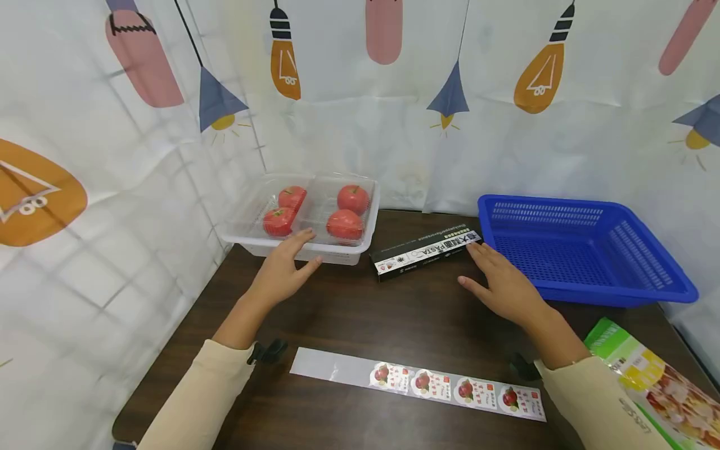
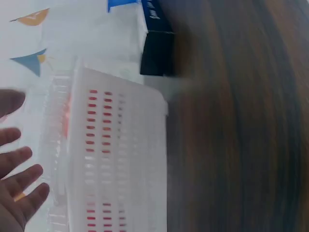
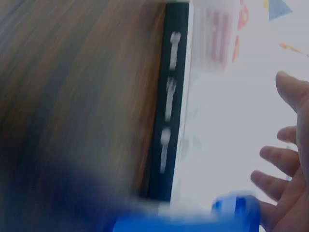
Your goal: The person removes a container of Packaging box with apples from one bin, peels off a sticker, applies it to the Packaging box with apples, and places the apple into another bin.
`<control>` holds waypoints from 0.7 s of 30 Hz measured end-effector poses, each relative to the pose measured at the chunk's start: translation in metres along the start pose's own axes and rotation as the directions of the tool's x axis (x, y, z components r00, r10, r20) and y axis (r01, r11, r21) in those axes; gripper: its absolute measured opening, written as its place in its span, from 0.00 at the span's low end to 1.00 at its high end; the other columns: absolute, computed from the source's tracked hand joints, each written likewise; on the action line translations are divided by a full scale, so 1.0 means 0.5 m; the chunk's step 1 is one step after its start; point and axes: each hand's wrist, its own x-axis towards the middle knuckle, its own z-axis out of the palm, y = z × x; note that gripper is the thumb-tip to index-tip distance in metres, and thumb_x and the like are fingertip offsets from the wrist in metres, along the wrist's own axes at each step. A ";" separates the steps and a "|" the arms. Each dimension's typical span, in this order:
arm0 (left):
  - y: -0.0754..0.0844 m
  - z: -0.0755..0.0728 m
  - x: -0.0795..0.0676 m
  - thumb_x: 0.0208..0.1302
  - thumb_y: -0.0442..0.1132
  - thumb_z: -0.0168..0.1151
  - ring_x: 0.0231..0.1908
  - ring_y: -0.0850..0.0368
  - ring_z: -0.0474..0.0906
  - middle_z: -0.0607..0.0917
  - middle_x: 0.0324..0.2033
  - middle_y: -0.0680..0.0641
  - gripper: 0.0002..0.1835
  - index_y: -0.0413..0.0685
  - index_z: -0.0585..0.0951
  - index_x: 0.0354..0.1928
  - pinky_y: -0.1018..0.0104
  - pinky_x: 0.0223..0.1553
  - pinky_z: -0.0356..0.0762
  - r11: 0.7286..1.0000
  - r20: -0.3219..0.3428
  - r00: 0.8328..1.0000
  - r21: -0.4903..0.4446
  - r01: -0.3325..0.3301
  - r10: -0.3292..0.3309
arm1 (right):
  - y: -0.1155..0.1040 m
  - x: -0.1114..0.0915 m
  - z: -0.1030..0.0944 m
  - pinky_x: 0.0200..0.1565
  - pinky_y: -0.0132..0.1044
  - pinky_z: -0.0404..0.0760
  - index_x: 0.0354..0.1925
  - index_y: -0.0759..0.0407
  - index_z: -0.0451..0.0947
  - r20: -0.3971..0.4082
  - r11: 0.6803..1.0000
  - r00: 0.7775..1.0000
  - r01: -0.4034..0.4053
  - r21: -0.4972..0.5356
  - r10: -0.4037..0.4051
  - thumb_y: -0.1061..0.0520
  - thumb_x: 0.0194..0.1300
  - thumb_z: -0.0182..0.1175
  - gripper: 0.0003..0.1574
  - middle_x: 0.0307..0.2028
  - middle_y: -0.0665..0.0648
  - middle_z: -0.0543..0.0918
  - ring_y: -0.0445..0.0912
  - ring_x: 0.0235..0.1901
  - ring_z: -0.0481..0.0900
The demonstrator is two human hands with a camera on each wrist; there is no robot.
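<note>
Both our left hand (image 1: 284, 269) and right hand (image 1: 500, 284) grip nothing, fingers extended. Left near white basket (image 1: 332, 257) of tomatoes (image 1: 344, 225), itself close to table's (image 1: 388, 325) left edge; right near pasta box (image 1: 422, 255), blue basket (image 1: 568, 292). Careless leftward shove could, we judge, tip white basket over edge.

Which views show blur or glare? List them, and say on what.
Head: mostly crisp, with light glinting off the clear plastic lid; left wrist: soft, grain smeared across the dark brown wooden table; right wrist: the blue plastic basket smeared at frame bottom, white lettering on the black cardboard box unreadable.
</note>
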 end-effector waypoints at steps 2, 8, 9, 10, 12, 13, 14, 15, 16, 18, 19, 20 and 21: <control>0.005 -0.005 0.006 0.65 0.45 0.64 0.59 0.42 0.72 0.76 0.60 0.39 0.27 0.39 0.74 0.62 0.45 0.57 0.70 0.989 -0.048 0.995 -0.127 0.078 -0.085 | -0.018 0.030 0.003 0.65 0.62 0.54 0.74 0.62 0.53 0.002 0.999 1.000 0.017 0.044 -0.017 0.37 0.70 0.55 0.48 0.72 0.64 0.58 0.61 0.71 0.52; 0.005 -0.038 0.009 0.73 0.40 0.54 0.55 0.40 0.75 0.75 0.58 0.34 0.22 0.32 0.71 0.61 0.57 0.50 0.78 0.669 0.065 0.863 -0.603 0.434 -0.501 | -0.084 0.130 0.028 0.64 0.57 0.60 0.73 0.59 0.57 0.046 0.986 0.996 0.065 0.152 -0.073 0.42 0.70 0.57 0.42 0.69 0.62 0.64 0.58 0.68 0.61; 0.002 -0.045 0.008 0.74 0.39 0.52 0.57 0.39 0.74 0.72 0.59 0.33 0.23 0.30 0.68 0.63 0.58 0.50 0.78 0.579 0.109 0.833 -0.670 0.464 -0.542 | -0.095 0.147 0.033 0.64 0.56 0.61 0.73 0.59 0.57 0.065 0.982 0.996 0.050 0.185 -0.063 0.42 0.71 0.56 0.42 0.69 0.61 0.64 0.58 0.67 0.62; 0.000 -0.051 0.009 0.75 0.37 0.49 0.59 0.37 0.72 0.69 0.61 0.31 0.24 0.28 0.64 0.65 0.58 0.51 0.77 0.491 0.154 0.810 -0.727 0.480 -0.565 | -0.105 0.163 0.037 0.63 0.56 0.63 0.73 0.57 0.58 0.084 0.975 0.996 0.024 0.221 -0.043 0.40 0.71 0.55 0.42 0.69 0.60 0.64 0.57 0.67 0.63; -0.005 -0.062 0.013 0.76 0.36 0.46 0.62 0.36 0.67 0.64 0.65 0.30 0.26 0.27 0.57 0.69 0.58 0.52 0.75 0.357 0.227 0.786 -0.795 0.491 -0.575 | -0.124 0.192 0.043 0.61 0.57 0.65 0.74 0.55 0.57 0.114 0.958 0.993 -0.024 0.287 -0.009 0.37 0.71 0.52 0.42 0.69 0.59 0.65 0.57 0.65 0.66; -0.007 -0.067 0.016 0.77 0.36 0.44 0.64 0.35 0.65 0.61 0.67 0.30 0.28 0.28 0.54 0.70 0.57 0.53 0.74 0.303 0.262 0.784 -0.817 0.490 -0.562 | -0.132 0.205 0.044 0.61 0.57 0.66 0.74 0.54 0.58 0.122 0.947 0.992 -0.052 0.318 0.014 0.36 0.71 0.52 0.42 0.69 0.57 0.65 0.56 0.65 0.66; -0.009 -0.071 0.019 0.77 0.37 0.43 0.65 0.35 0.63 0.58 0.69 0.30 0.29 0.28 0.50 0.72 0.55 0.55 0.72 0.254 0.293 0.786 -0.836 0.487 -0.545 | -0.141 0.218 0.044 0.61 0.57 0.66 0.73 0.53 0.58 0.123 0.935 0.992 -0.074 0.347 0.033 0.36 0.71 0.51 0.42 0.69 0.57 0.65 0.56 0.65 0.66; -0.011 -0.074 0.023 0.77 0.37 0.43 0.65 0.34 0.61 0.56 0.70 0.30 0.30 0.30 0.48 0.72 0.54 0.56 0.71 0.205 0.322 0.787 -0.850 0.485 -0.527 | -0.148 0.230 0.043 0.61 0.57 0.67 0.73 0.52 0.59 0.120 0.927 0.992 -0.089 0.364 0.049 0.35 0.71 0.51 0.41 0.69 0.56 0.66 0.56 0.65 0.66; -0.012 -0.077 0.027 0.77 0.38 0.43 0.66 0.34 0.59 0.54 0.71 0.31 0.32 0.31 0.45 0.73 0.52 0.58 0.69 0.158 0.346 0.789 -0.862 0.481 -0.508 | -0.156 0.242 0.043 0.60 0.57 0.67 0.73 0.52 0.59 0.118 0.920 0.991 -0.103 0.377 0.062 0.35 0.71 0.51 0.41 0.69 0.56 0.66 0.56 0.65 0.66; -0.015 -0.081 0.034 0.77 0.39 0.43 0.68 0.34 0.56 0.50 0.72 0.31 0.33 0.34 0.41 0.74 0.50 0.60 0.65 0.058 0.387 0.788 -0.882 0.468 -0.478 | -0.172 0.263 0.045 0.62 0.56 0.66 0.73 0.53 0.59 0.124 0.917 0.990 -0.114 0.382 0.071 0.36 0.72 0.51 0.40 0.69 0.55 0.66 0.55 0.66 0.64; -0.016 -0.083 0.037 0.78 0.39 0.42 0.68 0.34 0.54 0.49 0.73 0.32 0.33 0.36 0.40 0.74 0.49 0.61 0.62 0.012 0.400 0.787 -0.888 0.459 -0.469 | -0.180 0.272 0.046 0.62 0.56 0.65 0.73 0.53 0.58 0.130 0.917 0.989 -0.119 0.379 0.075 0.36 0.72 0.50 0.40 0.69 0.56 0.66 0.55 0.66 0.64; -0.017 -0.084 0.038 0.78 0.39 0.42 0.69 0.35 0.53 0.48 0.73 0.32 0.33 0.37 0.40 0.74 0.48 0.62 0.61 -0.031 0.410 0.784 -0.893 0.448 -0.467 | -0.189 0.280 0.049 0.62 0.57 0.65 0.74 0.53 0.56 0.139 0.919 0.988 -0.121 0.375 0.073 0.36 0.72 0.50 0.41 0.69 0.57 0.66 0.55 0.67 0.64; -0.017 -0.085 0.039 0.78 0.39 0.42 0.69 0.35 0.52 0.47 0.73 0.32 0.33 0.39 0.39 0.75 0.48 0.63 0.60 -0.064 0.415 0.780 -0.896 0.439 -0.468 | -0.197 0.288 0.052 0.62 0.57 0.65 0.74 0.53 0.55 0.150 0.922 0.986 -0.120 0.368 0.069 0.36 0.72 0.49 0.42 0.69 0.57 0.65 0.55 0.67 0.63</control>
